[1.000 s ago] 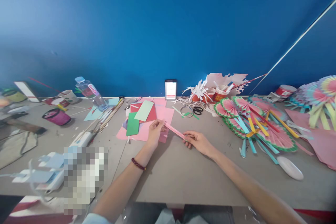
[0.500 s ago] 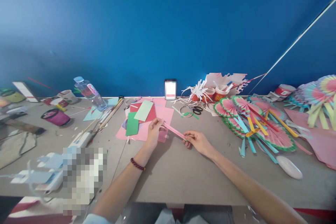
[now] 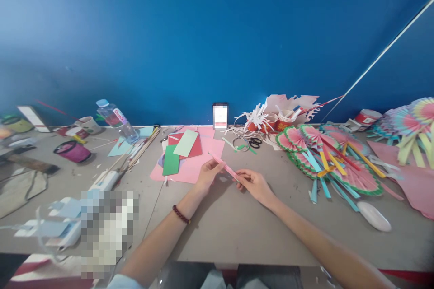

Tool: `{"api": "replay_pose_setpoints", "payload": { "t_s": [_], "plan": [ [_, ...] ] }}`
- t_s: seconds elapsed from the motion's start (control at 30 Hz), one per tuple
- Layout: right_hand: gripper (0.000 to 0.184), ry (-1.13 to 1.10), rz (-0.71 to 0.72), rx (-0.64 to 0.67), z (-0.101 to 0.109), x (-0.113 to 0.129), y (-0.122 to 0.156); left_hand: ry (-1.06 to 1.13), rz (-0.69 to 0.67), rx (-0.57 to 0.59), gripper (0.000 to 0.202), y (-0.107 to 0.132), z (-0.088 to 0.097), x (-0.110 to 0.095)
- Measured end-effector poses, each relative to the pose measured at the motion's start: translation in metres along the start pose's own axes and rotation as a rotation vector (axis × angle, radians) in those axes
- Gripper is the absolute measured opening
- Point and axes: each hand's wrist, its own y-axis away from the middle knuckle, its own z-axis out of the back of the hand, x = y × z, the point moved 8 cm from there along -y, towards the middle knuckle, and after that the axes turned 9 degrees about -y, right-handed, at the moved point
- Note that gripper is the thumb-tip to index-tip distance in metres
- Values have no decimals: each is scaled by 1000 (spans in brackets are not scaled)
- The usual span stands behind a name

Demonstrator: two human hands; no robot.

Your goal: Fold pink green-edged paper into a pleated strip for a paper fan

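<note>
A narrow pink folded paper strip (image 3: 229, 170) is held up slantwise over the grey table between both hands. My left hand (image 3: 210, 174) pinches it along its length, and its far end sticks out past the fingers. Closed on the near lower end is my right hand (image 3: 251, 184), thumb on top and fingers curled below. Behind my left hand lie pink paper sheets (image 3: 210, 148) with a red card (image 3: 195, 148), a pale green card (image 3: 186, 142) and a dark green card (image 3: 171, 160) on them.
Pleated paper fans (image 3: 359, 174) with ribbons and a white computer mouse (image 3: 374, 216) lie right. Black scissors (image 3: 255, 143) and a tape roll (image 3: 240, 143) are behind my right hand. A phone (image 3: 220, 116) leans on the blue wall. Left stand a water bottle (image 3: 118, 122) and a power strip (image 3: 73, 230).
My left hand has slid along the strip toward my right hand, so the strip's far end now shows beyond the fingers. My right hand has hardly moved.
</note>
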Motion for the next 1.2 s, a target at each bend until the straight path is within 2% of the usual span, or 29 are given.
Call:
{"api": "replay_pose_setpoints", "payload": {
  "t_s": [0.2,0.43,0.63,0.77,1.03,1.2],
  "plan": [
    [52,-84,-62,15,-6,-1,3,-29,24,-41,32,0,5,6],
    [53,-245,-155,97,-14,-3,4,-88,-12,-41,37,7,1,-8],
    [46,-128,-42,110,-9,-2,1,-125,-62,29,37,14,-12,-14],
    [43,-42,-71,121,-10,-6,3,-106,-58,52,37,17,-18,-13],
    [44,11,-78,77,-9,-4,1,-95,-36,-14,37,19,-15,-10],
    [50,-34,-84,106,-9,-1,2,-79,-20,-38,36,17,-11,-9]
  ]
}}
